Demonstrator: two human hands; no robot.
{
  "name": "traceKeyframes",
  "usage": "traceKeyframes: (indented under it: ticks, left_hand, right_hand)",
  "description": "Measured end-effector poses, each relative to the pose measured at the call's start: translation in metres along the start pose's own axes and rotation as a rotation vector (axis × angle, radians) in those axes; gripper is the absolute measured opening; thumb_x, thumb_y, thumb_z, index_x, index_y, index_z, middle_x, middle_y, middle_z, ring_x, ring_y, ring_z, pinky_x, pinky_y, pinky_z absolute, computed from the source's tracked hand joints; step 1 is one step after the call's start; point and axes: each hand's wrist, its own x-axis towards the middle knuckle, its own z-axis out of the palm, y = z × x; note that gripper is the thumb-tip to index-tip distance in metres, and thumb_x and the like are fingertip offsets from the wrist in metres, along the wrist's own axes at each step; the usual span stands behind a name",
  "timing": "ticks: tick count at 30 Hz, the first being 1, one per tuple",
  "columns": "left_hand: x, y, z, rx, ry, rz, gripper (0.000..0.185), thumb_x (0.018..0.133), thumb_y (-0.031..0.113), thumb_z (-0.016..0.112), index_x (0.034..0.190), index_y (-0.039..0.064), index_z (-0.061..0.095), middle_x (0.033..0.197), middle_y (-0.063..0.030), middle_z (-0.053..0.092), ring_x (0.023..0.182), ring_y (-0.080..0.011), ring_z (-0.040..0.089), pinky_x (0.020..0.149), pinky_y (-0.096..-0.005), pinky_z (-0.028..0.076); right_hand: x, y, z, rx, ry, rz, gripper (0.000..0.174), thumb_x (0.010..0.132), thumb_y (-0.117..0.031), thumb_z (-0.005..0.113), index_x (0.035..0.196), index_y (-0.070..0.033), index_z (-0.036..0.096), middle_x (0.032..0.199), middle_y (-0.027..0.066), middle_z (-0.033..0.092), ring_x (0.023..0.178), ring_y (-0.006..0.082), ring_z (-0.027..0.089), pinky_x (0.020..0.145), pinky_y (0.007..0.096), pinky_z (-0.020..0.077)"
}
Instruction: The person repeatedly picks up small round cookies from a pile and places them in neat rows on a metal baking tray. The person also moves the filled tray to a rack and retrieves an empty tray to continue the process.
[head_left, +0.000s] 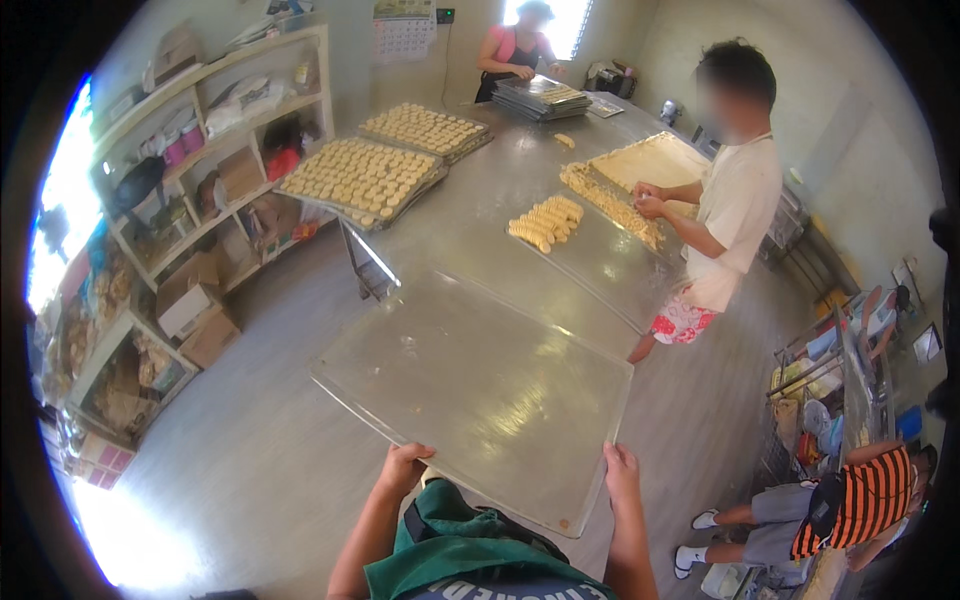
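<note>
A large metal baking sheet (480, 382) with a low raised rim spans the space in front of my body. My left hand (407, 466) grips its near-left edge, thumb on top. On the right edge, near the closest corner, my right hand (622, 471) holds the same sheet. Its surface is bare apart from small specks and a brown spot at the near corner. The far part of the sheet overlaps the steel worktable (480, 202) in view; whether they touch I cannot tell.
Trays of round dough pieces (364, 180) stand at the table's left. Sliced dough (546, 222) lies mid-table. A co-worker (735, 195) handles dough at the right; another person (517, 52) stands behind stacked trays (540, 97). Shelves (217, 150) line the left wall.
</note>
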Motion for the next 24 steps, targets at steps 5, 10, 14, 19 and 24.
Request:
traceKeyframes:
  ticks: [5,10,14,19,24]
  left_hand:
    - [0.097,0.009,-0.002,0.166,-0.023,-0.146,0.04,0.077,0.0,0.056,0.117,-0.006,0.05,0.111,-0.022,0.058,0.098,-0.0362,0.06,0.08,-0.0466,0.053]
    - [0.13,0.018,0.005,0.3,0.207,-0.226,0.039,0.086,0.004,0.054,0.122,-0.003,0.043,0.094,-0.0158,0.061,0.068,-0.0227,0.064,0.059,-0.0356,0.056]
    - [0.116,0.018,0.023,0.342,0.367,-0.098,0.037,0.089,0.003,0.052,0.123,-0.003,0.039,0.089,-0.0159,0.061,0.066,-0.0218,0.065,0.058,-0.0318,0.057]
    - [0.12,0.023,0.04,0.419,0.353,-0.115,0.046,0.089,0.002,0.051,0.128,-0.001,0.03,0.097,-0.0195,0.061,0.072,-0.0247,0.066,0.058,-0.0313,0.054]
    - [0.126,0.018,0.046,0.374,0.325,-0.074,0.042,0.089,0.0,0.05,0.126,-0.001,0.031,0.09,-0.0166,0.063,0.069,-0.0204,0.066,0.054,-0.0262,0.051]
  right_hand:
    - [0.084,0.02,0.028,-0.053,-0.007,0.095,0.029,0.088,-0.027,0.06,0.095,0.001,0.064,0.083,0.0078,0.064,0.078,0.0165,0.061,0.065,0.029,0.0497]
    - [0.204,0.034,0.011,-0.155,0.428,-0.039,0.027,0.089,-0.026,0.06,0.088,0.0,0.065,0.078,0.0076,0.061,0.069,0.0155,0.059,0.061,0.0288,0.0481]
    - [0.32,0.032,0.004,0.106,0.356,0.236,0.045,0.092,-0.042,0.05,0.092,-0.001,0.066,0.088,0.0125,0.066,0.077,0.0237,0.063,0.067,0.0357,0.0508]
    - [0.389,0.019,0.021,-0.739,0.355,0.149,0.054,0.094,-0.05,0.041,0.095,-0.002,0.067,0.096,0.0206,0.067,0.091,0.0365,0.064,0.074,0.0485,0.0506]
    - [0.382,0.015,0.0,-0.883,0.333,0.139,0.049,0.095,-0.044,0.042,0.1,-0.002,0.067,0.1,0.0227,0.065,0.096,0.0399,0.062,0.08,0.0491,0.0488]
